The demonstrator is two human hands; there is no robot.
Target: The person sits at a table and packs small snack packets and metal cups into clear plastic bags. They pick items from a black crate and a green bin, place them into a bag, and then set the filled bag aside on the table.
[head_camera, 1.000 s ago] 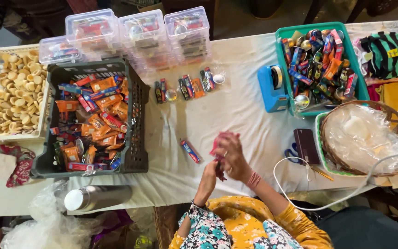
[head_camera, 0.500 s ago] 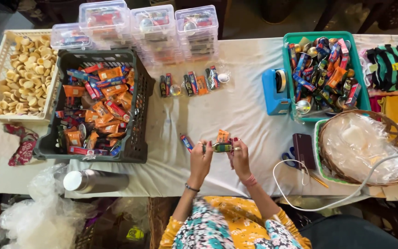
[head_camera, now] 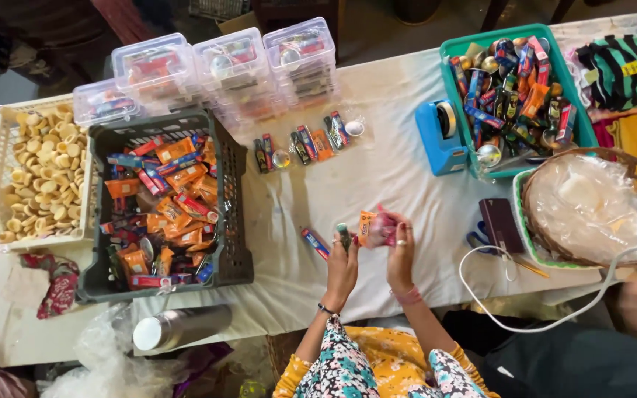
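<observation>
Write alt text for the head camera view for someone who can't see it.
Seen from above, the left hand and right hand hold small wrapped sweets together over a white-clothed table. To their left stands a dark crate of orange and blue packets, to their right a blue tape dispenser and a green tray of sweets.

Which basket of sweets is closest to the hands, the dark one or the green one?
The dark grey crate, left of the hands. The left hand is much closer to its right wall than the right hand is to the green basket.

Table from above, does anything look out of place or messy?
One blue and red sweet packet lies alone on the white cloth, left of the left hand. A white cable trails over the table edge.
</observation>
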